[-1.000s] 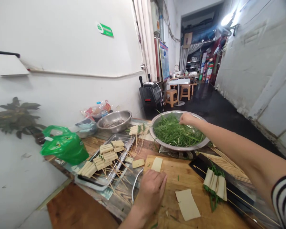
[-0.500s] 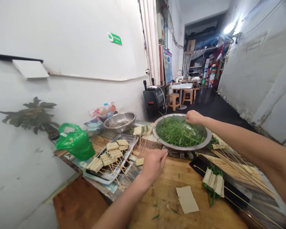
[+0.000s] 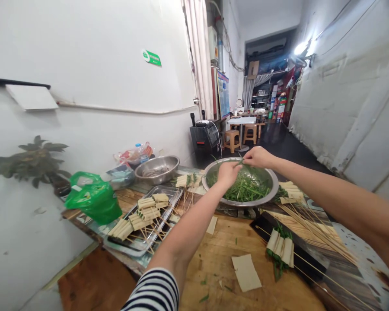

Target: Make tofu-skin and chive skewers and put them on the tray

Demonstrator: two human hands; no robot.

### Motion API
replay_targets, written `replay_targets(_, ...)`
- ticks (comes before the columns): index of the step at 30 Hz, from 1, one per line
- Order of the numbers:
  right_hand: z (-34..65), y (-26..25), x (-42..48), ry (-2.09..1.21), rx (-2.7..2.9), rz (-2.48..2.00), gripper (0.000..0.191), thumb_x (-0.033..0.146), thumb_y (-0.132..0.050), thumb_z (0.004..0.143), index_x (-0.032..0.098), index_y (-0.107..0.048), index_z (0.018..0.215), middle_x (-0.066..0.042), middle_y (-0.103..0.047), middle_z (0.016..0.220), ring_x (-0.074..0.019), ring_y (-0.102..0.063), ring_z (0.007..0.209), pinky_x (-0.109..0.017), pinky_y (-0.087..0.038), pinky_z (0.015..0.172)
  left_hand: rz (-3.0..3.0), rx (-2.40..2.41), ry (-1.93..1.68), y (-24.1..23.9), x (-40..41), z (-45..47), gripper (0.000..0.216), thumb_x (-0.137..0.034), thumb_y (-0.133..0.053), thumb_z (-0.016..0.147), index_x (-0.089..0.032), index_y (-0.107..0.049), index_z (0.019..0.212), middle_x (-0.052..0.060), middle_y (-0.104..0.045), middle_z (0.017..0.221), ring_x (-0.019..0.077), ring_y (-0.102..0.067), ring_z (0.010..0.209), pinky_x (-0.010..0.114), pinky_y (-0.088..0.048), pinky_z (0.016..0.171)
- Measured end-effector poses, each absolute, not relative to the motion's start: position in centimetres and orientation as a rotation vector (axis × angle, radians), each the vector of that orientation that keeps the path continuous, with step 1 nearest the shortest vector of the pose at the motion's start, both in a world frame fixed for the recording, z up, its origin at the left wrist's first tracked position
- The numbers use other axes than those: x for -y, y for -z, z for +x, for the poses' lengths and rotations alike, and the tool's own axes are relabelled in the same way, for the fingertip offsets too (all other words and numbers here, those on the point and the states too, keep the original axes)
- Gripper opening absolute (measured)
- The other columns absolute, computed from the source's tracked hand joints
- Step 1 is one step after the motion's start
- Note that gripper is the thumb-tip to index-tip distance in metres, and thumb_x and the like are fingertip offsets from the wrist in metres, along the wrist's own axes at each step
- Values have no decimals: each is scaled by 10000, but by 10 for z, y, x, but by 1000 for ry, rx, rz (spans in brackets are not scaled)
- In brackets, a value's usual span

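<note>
Both my hands are over a steel bowl [image 3: 272, 192] full of green chives [image 3: 249, 188]. My right hand [image 3: 257, 157] pinches a few chive stems at the bowl's far side. My left hand [image 3: 227, 172] has closed on the same stems just beside it. On the wooden cutting board [image 3: 220, 255] in front of me lies a flat tofu-skin sheet [image 3: 245, 272]. A skewer of tofu-skin rolls with chives [image 3: 281, 249] rests on a dark tray at the right.
A metal tray [image 3: 139, 242] holds several finished skewers at left. Behind it are a second steel bowl [image 3: 156, 167], a green plastic bag [image 3: 92, 198] and a plant. Loose bamboo skewers [image 3: 314, 229] lie at right. A corridor with stools and a table runs beyond.
My left hand rose from the cutting board and reached forward into the chive bowl to meet my right hand, which stayed at the bowl.
</note>
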State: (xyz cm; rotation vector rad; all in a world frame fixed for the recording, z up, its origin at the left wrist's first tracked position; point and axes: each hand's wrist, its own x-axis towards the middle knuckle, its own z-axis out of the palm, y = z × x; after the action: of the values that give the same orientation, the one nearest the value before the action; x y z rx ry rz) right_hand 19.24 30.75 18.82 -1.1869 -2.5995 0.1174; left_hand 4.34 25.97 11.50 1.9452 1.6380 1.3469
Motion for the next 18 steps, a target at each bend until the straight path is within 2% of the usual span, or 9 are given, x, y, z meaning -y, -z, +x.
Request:
replay_targets(3, 198, -189, -297, -676, 2219, -1209, 129, 153, -626, 786, 133, -711, 691, 33, -580, 452, -94, -552, 445, -177, -442, 495, 1794, -1526, -1479, -115, -271, 50, 224, -287, -604, 847, -163, -758, 953, 35, -749, 876, 196, -653, 837, 303, -469, 838)
replay_targets(6, 198, -190, -286, -1084, 1733, -1141, 169, 43, -648, 743, 122, -650, 594, 20, -575, 438, -91, -544, 415, -182, -487, 474, 1622, -1424, -1596, -116, -283, 60, 248, -326, -623, 836, -154, -757, 954, 46, -751, 921, 194, -662, 872, 296, -473, 838)
replay_targets(12, 197, -194, -284, -1149, 1551, -1068, 228, 10, -658, 749, 132, -598, 566, -7, -631, 542, -76, -616, 536, -182, -569, 652, 1442, -1246, -1720, -125, -296, 81, 262, -232, -587, 857, -137, -725, 1058, 76, -725, 1062, 183, -656, 975, 283, -464, 899)
replay_targets(18, 203, -184, -303, -1020, 1558, -1160, 178, 151, -715, 731, 128, -635, 573, 8, -562, 435, -100, -573, 465, -182, -523, 515, 1651, -1510, -1618, -131, -296, 93, 277, -277, -559, 883, -134, -736, 1041, 58, -745, 957, 205, -650, 909, 277, -462, 846)
